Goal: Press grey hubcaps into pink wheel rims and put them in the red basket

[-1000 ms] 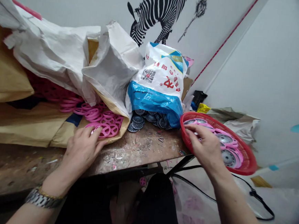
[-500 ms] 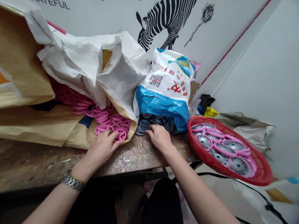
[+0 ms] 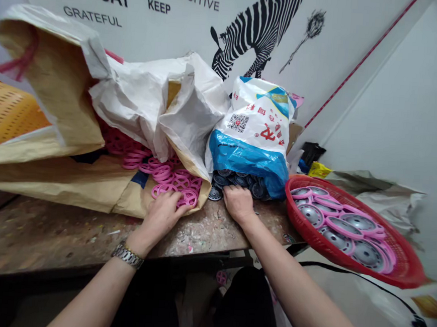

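My left hand (image 3: 162,218) is at the mouth of a brown paper sack (image 3: 121,198), its fingers bent over a pink spoked plastic ring (image 3: 188,197) at the front of a pile. Several more pink rings (image 3: 160,173) spill behind it. My right hand (image 3: 238,203) lies at the opening of a white and blue plastic bag (image 3: 249,153). Its fingers are curled in among dark grey wheel-like discs (image 3: 220,180), and the fingertips are hidden. One grey disc (image 3: 215,194) lies on the worktop just left of that hand.
At the right stands a red basket (image 3: 409,266) with pink rings fitted with grey discs (image 3: 357,221). An orange perforated basket (image 3: 10,114) is at the far left. The worn worktop (image 3: 193,239) ends close before me. A black strap (image 3: 375,286) hangs below the red basket.
The view has shifted left, so things appear further right. My right hand has curled its fingers further in at the grey discs; my left hand stays at the pink rings.
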